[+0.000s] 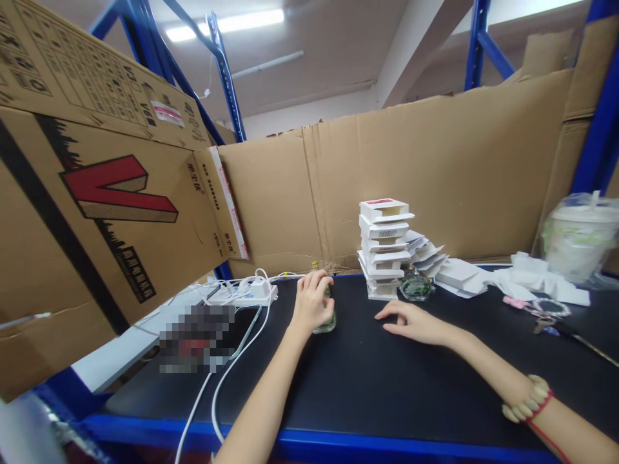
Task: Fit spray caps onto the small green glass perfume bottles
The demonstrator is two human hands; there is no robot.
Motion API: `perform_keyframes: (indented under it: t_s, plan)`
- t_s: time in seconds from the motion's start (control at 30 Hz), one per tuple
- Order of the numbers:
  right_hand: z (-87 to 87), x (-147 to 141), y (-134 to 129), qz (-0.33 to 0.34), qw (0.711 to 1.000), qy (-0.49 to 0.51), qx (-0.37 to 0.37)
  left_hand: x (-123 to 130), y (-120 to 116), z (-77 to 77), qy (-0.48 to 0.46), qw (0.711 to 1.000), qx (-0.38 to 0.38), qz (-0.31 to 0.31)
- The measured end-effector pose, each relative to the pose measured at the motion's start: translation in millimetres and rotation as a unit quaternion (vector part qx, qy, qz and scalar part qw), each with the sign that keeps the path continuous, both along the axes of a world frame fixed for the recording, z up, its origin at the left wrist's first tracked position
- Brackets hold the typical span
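My left hand (312, 299) is wrapped round a green glass bottle (325, 324) with a gold-coloured neck, which stands on the black tabletop (367, 386). The fingers cover most of the bottle. To the right, my right hand (411, 322) hovers low over the table with thumb and fingers apart, holding nothing. Just beyond it rises a stack of small white boxes (384, 251), several with their end flaps open. Another green glass bottle (416, 288) sits beside the foot of that stack, close behind my right hand.
White folded cartons (461, 277) and crumpled paper (541, 283) lie right of the stack. A lidded cup (583, 238) and keys (546, 324) are at far right. At left are a power strip (242, 293), white cables (225, 380) and a phone (249, 325). Cardboard (425, 174) walls the back.
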State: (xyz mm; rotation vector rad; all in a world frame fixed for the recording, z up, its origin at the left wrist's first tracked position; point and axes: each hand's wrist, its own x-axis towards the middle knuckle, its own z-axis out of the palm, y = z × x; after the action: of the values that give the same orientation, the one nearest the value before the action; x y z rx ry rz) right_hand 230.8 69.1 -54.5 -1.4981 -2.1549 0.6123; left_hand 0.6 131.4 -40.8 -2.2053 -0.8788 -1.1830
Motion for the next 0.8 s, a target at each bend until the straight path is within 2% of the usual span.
perform_keyframes:
  t_s: [0.2, 0.33, 0.5, 0.67, 0.8]
  plan:
    - [-0.1, 0, 0, -0.002, 1.000, 0.000, -0.006, -4, 7, -7.6, -0.036, 0.999, -0.007, 0.015]
    - [2.5, -1, -1, -0.006, 1.000, -0.002, -0.015, -1, 10, -13.6, -0.122, 0.989, -0.065, 0.049]
    - [8.7, -5, -5, -0.020, 0.999, -0.004, -0.034, 4, 11, -15.9, -0.226, 0.953, -0.191, 0.068]
    - [14.0, -7, -9, -0.028, 0.998, -0.013, -0.050, 6, 10, -10.5, -0.255, 0.914, -0.312, 0.037]
    - [12.2, -7, -8, -0.027, 0.999, -0.016, -0.042, 5, 10, -4.4, -0.264, 0.886, -0.378, 0.039]
